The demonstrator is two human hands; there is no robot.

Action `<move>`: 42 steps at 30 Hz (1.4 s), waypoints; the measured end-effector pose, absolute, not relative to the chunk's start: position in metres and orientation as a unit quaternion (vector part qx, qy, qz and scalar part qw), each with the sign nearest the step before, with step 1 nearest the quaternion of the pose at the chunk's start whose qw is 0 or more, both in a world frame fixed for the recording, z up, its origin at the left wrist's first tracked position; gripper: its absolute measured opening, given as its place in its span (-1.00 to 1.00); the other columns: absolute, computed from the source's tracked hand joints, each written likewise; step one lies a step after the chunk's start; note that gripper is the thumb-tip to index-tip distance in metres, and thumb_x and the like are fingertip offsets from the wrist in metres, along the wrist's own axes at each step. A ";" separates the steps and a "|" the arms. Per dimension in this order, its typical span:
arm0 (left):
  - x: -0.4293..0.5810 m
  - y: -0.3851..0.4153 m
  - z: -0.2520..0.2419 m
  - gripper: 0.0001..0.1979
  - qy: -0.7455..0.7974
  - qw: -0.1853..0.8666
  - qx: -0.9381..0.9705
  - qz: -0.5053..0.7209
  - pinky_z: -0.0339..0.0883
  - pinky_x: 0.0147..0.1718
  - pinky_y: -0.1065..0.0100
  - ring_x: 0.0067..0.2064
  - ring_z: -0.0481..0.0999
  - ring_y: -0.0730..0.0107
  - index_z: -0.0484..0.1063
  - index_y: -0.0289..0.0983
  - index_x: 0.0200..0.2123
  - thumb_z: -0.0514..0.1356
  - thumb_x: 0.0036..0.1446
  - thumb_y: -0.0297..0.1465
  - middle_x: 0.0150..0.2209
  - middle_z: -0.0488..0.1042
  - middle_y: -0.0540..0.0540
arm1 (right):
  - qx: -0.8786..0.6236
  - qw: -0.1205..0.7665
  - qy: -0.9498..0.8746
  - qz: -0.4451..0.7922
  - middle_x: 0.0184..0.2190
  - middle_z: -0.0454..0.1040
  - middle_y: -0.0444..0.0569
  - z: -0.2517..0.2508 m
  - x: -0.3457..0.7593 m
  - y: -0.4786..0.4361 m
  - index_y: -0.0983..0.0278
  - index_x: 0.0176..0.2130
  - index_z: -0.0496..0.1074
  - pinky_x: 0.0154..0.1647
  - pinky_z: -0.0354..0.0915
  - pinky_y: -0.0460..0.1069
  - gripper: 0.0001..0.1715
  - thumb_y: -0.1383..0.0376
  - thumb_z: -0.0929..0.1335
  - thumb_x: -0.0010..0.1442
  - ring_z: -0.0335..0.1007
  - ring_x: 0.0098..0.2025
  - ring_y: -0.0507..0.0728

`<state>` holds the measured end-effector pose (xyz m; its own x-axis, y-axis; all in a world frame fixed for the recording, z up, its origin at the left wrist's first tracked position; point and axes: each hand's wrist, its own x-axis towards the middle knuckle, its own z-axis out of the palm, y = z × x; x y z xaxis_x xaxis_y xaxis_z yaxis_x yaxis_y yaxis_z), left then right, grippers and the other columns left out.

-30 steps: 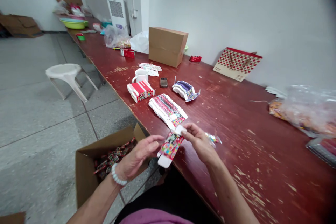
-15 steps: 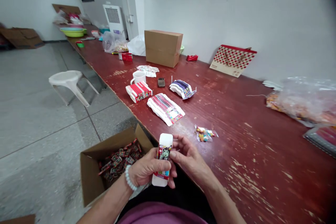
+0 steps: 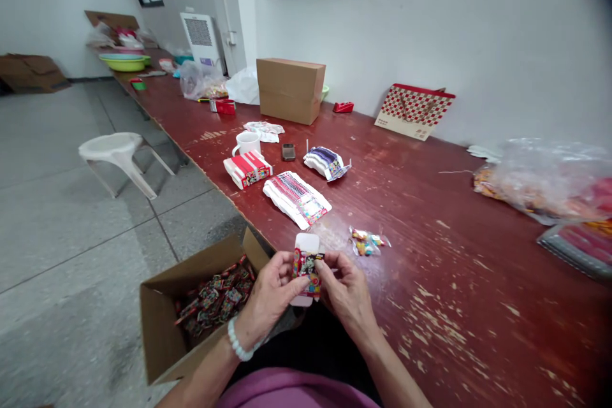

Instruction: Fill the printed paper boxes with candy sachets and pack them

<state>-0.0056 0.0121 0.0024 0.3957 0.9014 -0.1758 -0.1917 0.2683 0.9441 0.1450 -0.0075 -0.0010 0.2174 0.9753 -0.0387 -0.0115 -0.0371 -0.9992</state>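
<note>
Between my two hands is a small printed carton, red with a dark-haired figure, its white end flaps sticking out at top and bottom. My left hand, with a bead bracelet at the wrist, grips its left side, thumb on the front. My right hand pinches the right side, thumb also on the printed face. Just beyond, on the table, lie a few wrapped candies and a fanned stack of flat cartons. Below my left arm stands a cardboard box holding many small dark-red packets.
On the worn red table are a banded carton bundle, a purple carton stack, a white mug, a large cardboard box and a plastic bag of candies. A white stool stands at left.
My right hand has closed onto the carton's right side. The carton has risen slightly and turned to show a wider face. The view has shifted a little.
</note>
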 end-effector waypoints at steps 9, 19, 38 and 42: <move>-0.010 0.008 0.004 -0.37 0.377 0.683 0.487 0.392 0.42 -0.28 0.36 -0.26 0.54 0.35 0.22 -0.12 0.24 0.31 0.11 -0.35 -0.05 0.49 -0.13 | -0.481 0.587 -0.424 0.494 -0.33 0.51 -0.10 -0.016 0.143 -0.009 0.19 -0.01 0.41 -0.33 0.35 -0.04 -0.59 0.09 0.43 0.19 0.41 -0.37 0.05; -0.011 0.016 -0.003 -0.76 0.385 0.678 0.490 0.389 0.33 -0.22 0.40 -0.22 0.46 0.36 0.50 -0.26 -0.17 0.22 0.21 -0.23 -0.20 0.52 -0.10 | -0.472 0.563 -0.363 0.573 -0.50 0.47 -0.18 0.009 0.154 0.001 0.24 -0.27 0.49 -0.43 0.29 -0.07 -0.59 0.15 0.59 -0.09 0.36 -0.48 0.02; -0.008 0.010 0.003 -0.37 0.405 0.790 0.341 0.310 0.33 -0.68 0.42 -0.64 0.45 0.42 0.33 -0.21 0.18 0.02 0.23 0.08 -0.40 0.54 -0.10 | -0.488 0.462 -0.504 0.543 -0.51 0.51 -0.14 0.015 0.151 0.005 0.23 -0.38 0.45 -0.53 0.28 -0.07 -0.66 0.02 0.47 0.10 0.35 -0.57 0.03; -0.009 0.011 0.004 -0.31 0.401 0.768 0.387 0.316 0.31 -0.68 0.44 -0.63 0.45 0.43 0.34 -0.25 0.21 0.00 0.22 0.10 -0.37 0.56 -0.15 | -0.482 0.474 -0.434 0.595 -0.53 0.54 -0.12 0.025 0.144 0.011 0.26 -0.42 0.47 -0.57 0.28 -0.08 -0.61 0.04 0.55 -0.06 0.36 -0.59 0.03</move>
